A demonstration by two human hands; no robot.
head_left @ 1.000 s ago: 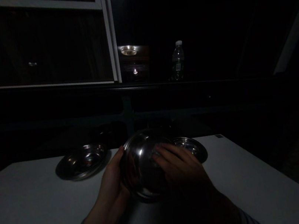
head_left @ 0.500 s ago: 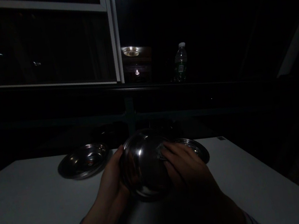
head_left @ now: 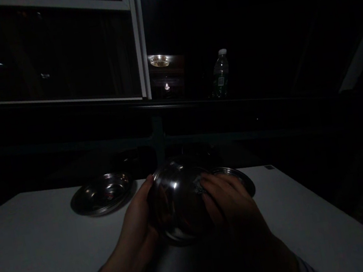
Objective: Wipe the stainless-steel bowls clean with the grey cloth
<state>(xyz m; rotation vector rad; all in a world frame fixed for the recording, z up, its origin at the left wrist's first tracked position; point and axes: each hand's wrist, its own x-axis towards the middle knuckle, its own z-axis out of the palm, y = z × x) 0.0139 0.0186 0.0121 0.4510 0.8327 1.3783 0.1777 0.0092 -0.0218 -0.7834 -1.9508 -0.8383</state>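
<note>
A shiny stainless steel bowl (head_left: pixel 180 204) is held up above the white table, its rounded outside facing me. My left hand (head_left: pixel 139 219) grips its left rim, thumb on the near side and fingers behind. On the bowl's right side, my right hand (head_left: pixel 230 201) presses a small grey, rough-textured steel wool scrubber (head_left: pixel 198 184) against the metal. Only a bit of the scrubber shows past the fingertips. Deep shadow hides the lower part of my right hand.
A steel basin (head_left: pixel 101 195) rests at the back left of the white table (head_left: pixel 66 257). Behind my right hand lies another steel dish (head_left: pixel 243 181), partly covered. A plastic bottle (head_left: pixel 221 75) stands on the ledge by the window frame (head_left: pixel 138 38). The room is very dark.
My right fingers and the scrubber have shifted slightly right and down over the bowl. The bowl has turned a little; my left hand keeps its hold.
</note>
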